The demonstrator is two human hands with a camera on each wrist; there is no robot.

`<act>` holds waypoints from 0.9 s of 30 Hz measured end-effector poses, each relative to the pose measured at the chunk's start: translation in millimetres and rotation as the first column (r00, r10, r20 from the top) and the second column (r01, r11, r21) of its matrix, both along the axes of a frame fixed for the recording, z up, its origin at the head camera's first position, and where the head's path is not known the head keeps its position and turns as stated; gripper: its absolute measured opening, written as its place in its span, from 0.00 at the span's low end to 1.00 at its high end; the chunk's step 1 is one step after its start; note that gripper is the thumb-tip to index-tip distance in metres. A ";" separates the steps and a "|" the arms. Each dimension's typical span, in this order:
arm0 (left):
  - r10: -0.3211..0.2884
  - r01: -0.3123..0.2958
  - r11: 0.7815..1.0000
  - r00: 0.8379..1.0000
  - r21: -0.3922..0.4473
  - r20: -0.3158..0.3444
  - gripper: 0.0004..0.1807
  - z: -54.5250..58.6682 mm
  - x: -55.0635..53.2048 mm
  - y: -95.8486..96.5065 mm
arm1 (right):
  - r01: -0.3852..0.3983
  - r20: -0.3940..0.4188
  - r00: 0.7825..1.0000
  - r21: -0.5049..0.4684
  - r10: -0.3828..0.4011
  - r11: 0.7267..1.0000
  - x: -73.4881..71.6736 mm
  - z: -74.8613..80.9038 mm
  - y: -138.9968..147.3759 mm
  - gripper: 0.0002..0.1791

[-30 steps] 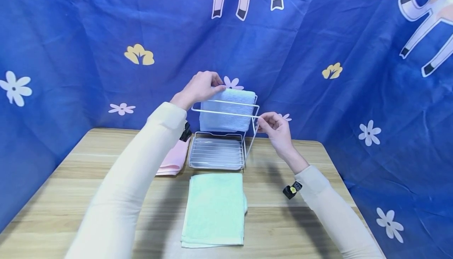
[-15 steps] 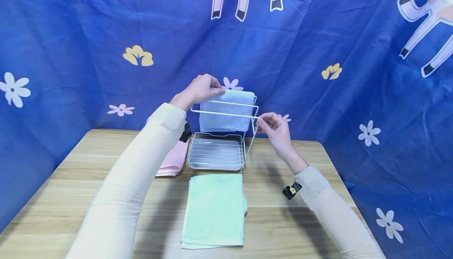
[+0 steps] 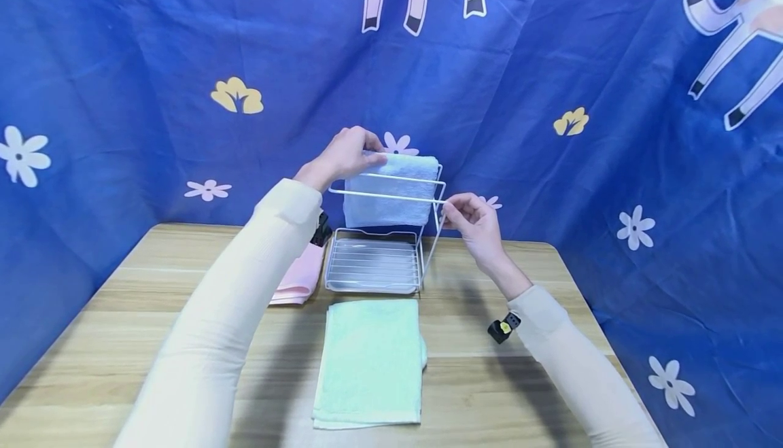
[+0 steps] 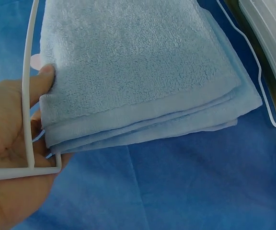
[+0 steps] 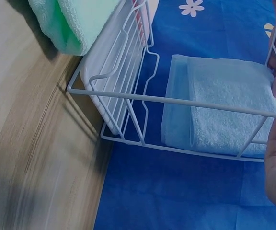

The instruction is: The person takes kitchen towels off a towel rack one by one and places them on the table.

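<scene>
A light blue towel [image 3: 388, 210] hangs folded over the back rail of a white wire rack [image 3: 385, 196]. My left hand [image 3: 345, 153] reaches over the rack and pinches the towel's upper left edge. In the left wrist view the thumb lies on the towel's side edge [image 4: 143, 62], and a rack corner crosses in front of the palm. With thumb and fingers, my right hand [image 3: 480, 227] grips the rack's upper front right corner. The right wrist view shows the towel [image 5: 229, 98] between the rack's rails, its layers hanging unevenly.
A pale tray [image 3: 373, 268] sits beneath the rack's lower wires. Before the rack, a folded mint green towel [image 3: 373, 359] lies on the wooden table [image 3: 489, 393]. A pink towel [image 3: 301, 274] lies left of the rack, partly hidden by my left arm. A blue curtain [image 3: 293, 47] hangs close behind.
</scene>
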State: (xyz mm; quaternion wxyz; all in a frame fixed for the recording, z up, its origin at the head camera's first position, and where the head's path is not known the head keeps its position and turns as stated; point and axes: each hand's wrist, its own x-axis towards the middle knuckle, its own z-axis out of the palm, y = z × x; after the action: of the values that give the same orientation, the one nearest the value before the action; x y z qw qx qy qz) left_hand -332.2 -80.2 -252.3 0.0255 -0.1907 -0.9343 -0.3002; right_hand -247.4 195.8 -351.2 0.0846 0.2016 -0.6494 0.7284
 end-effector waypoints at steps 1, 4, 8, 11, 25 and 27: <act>0.000 0.000 1.000 1.000 0.003 -0.002 0.17 -0.3 -0.1 -0.1 | 0.001 0.000 1.000 0.003 -0.001 1.000 0.0 0.2 0.0 0.15; -0.003 0.003 1.000 1.000 0.015 -0.009 0.16 -1.0 0.2 -0.4 | 0.001 -0.002 1.000 0.004 -0.001 1.000 0.0 0.1 0.4 0.15; -0.006 0.006 1.000 0.999 0.026 -0.035 0.15 -1.4 1.0 0.3 | -0.006 -0.006 1.000 0.004 0.006 1.000 -0.4 -0.3 1.1 0.13; -0.002 0.004 1.000 0.999 0.026 -0.051 0.14 -1.0 1.6 1.0 | -0.006 -0.006 1.000 0.008 0.006 1.000 -0.6 -0.3 1.3 0.12; -0.015 0.019 0.999 0.992 0.036 -0.123 0.12 1.7 0.2 -0.8 | 0.012 -0.001 1.000 0.012 -0.012 1.000 -0.4 0.5 -0.5 0.15; -0.012 0.019 0.999 0.990 0.044 -0.140 0.12 3.6 -0.1 -1.6 | 0.013 -0.001 1.000 0.011 -0.013 1.000 -0.7 0.4 -0.6 0.15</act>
State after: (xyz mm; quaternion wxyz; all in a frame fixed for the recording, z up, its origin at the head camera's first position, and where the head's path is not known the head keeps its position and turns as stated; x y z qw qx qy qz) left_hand -332.3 -81.8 -248.7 0.0926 -0.2179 -0.9216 -0.3076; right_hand -248.1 195.2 -350.8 0.0883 0.1982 -0.6548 0.7240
